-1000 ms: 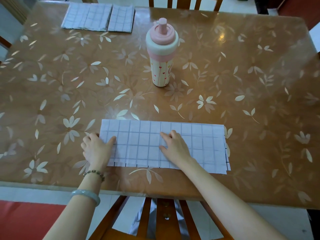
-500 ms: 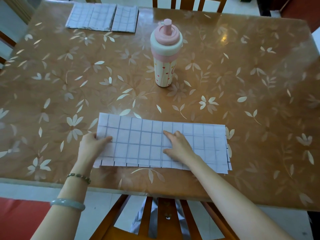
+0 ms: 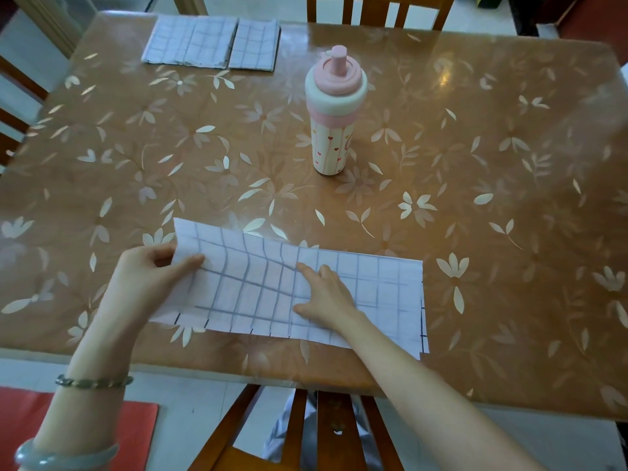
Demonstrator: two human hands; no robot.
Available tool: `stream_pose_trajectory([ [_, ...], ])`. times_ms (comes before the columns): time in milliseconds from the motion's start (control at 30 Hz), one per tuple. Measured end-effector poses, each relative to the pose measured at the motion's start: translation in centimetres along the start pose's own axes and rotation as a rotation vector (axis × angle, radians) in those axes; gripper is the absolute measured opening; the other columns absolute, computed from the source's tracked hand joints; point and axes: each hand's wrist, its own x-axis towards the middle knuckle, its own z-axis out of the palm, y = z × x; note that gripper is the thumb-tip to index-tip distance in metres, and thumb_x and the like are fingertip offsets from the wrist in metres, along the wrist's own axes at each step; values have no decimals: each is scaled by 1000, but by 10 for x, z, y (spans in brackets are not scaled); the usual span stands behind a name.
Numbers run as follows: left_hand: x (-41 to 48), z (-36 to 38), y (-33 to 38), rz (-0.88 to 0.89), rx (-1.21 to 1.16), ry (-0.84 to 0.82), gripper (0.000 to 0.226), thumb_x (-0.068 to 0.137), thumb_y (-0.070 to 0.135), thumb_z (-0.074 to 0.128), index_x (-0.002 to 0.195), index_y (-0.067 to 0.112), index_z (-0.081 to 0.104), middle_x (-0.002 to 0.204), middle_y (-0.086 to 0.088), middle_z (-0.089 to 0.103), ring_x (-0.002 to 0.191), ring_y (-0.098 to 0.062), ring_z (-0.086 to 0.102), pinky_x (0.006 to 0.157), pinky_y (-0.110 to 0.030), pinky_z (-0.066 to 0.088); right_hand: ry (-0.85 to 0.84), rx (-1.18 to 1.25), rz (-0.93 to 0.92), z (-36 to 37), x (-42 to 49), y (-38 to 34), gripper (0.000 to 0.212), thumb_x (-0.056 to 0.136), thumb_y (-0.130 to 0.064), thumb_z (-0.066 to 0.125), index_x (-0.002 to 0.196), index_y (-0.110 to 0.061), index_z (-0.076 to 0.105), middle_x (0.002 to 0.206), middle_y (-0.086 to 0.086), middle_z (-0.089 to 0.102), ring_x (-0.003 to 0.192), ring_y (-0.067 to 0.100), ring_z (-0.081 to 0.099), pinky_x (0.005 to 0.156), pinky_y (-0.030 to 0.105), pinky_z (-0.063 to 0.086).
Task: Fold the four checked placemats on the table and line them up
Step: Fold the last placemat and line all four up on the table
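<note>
The left hand (image 3: pixel 149 270) is now lifting the left end of the half-folded placemat (image 3: pixel 373 283), which is lying on the near side of the pink bottle (image 3: pixel 334 113), close to the table (image 3: pixel 509 164) edge. A second ago both hands were resting flat on the cloth, smoothing it. Now the thumb is lying on top and the fingers are tucking underneath, so the end is being pinched and is rising off the surface, its grid lines bending into a wave. The right hand (image 3: pixel 326 294) is staying put, almost straight in front of the bottle, fingers spread and pressing down on the middle of the cloth without closing around anything.

To my eye that pressing hand is marking the crease line, and the raised end is about to be carried over to the right for the second fold. The risk is the lower layer sliding out of line, since its near edge is already peeking out.

Beyond the bottle and to its left, the folded placemats (image 3: pixel 210 42) are sitting side by side in a row. How many are there I cannot tell. This one is looking like the last or nearly so.
</note>
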Motion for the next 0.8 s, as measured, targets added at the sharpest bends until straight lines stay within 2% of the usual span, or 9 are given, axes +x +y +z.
stream_pose_trajectory([
  [100, -14, 10, 26, 82, -38, -65, 13, 83, 26, 72, 72, 19, 73, 71, 2, 71, 65, -9, 60, 64, -27, 43, 12, 20, -3, 0, 0, 2, 81, 76, -38, 68, 145, -34, 24, 115, 4, 41, 114, 24, 41, 89, 37, 45],
  [200, -24, 32, 53, 166, -53, -166, 12, 84, 22, 70, 74, 15, 73, 73, -4, 71, 66, -10, 62, 62, -21, 44, 21, 85, -11, 0, 1, 5, 81, 73, -36, 71, 143, -34, 30, 111, 2, 41, 114, 22, 42, 91, 38, 45],
  [300, -33, 61, 74, 228, -87, -236, 17, 83, 24, 69, 75, 9, 71, 72, -4, 70, 67, -13, 60, 67, -29, 47, 48, 283, -4, -5, -1, 12, 77, 72, -26, 75, 140, -27, 39, 103, 1, 44, 100, 19, 48, 90, 31, 43],
  [367, -40, 80, 84, 272, -75, -251, 19, 80, 29, 66, 68, 14, 66, 63, 7, 64, 58, -2, 53, 60, -21, 43, 121, 478, 46, -16, -7, 21, 59, 76, -14, 69, 132, -20, 50, 99, 3, 54, 87, 17, 53, 80, 24, 43],
  [467, -53, 110, 98, 341, -36, -272, 20, 84, 20, 64, 66, 13, 61, 58, 10, 58, 55, 2, 53, 54, -10, 36, 373, 713, 139, -37, -27, 47, 26, 84, -10, 64, 109, -16, 67, 98, 4, 68, 89, 16, 64, 76, 13, 47],
  [533, -62, 134, 103, 370, -5, -289, 22, 86, 20, 61, 65, 15, 58, 60, 10, 58, 62, -1, 56, 56, -10, 37, 504, 847, 192, -52, -47, 65, 15, 86, -13, 65, 100, -17, 70, 100, 4, 71, 90, 14, 67, 83, 21, 52],
  [600, -67, 162, 101, 377, 34, -323, 24, 87, 23, 57, 65, 17, 52, 62, 6, 59, 64, -8, 57, 58, -17, 40, 562, 944, 241, -66, -65, 81, 9, 88, -12, 64, 94, -13, 71, 95, 10, 71, 86, 17, 68, 85, 30, 55],
  [700, -67, 202, 93, 389, 138, -349, 25, 88, 20, 51, 66, 10, 45, 60, -4, 52, 59, -20, 48, 55, -31, 34, 562, 1181, 332, -77, -85, 94, 18, 93, -16, 58, 90, -3, 69, 86, 17, 68, 83, 23, 66, 80, 30, 56],
  [800, -63, 234, 87, 352, 238, -364, 30, 90, 17, 48, 62, 15, 36, 57, 1, 40, 61, -24, 40, 54, -35, 21, 474, 1414, 440, -79, -90, 101, 35, 99, -31, 46, 93, -3, 66, 96, 18, 68, 86, 23, 67, 77, 29, 57],
])
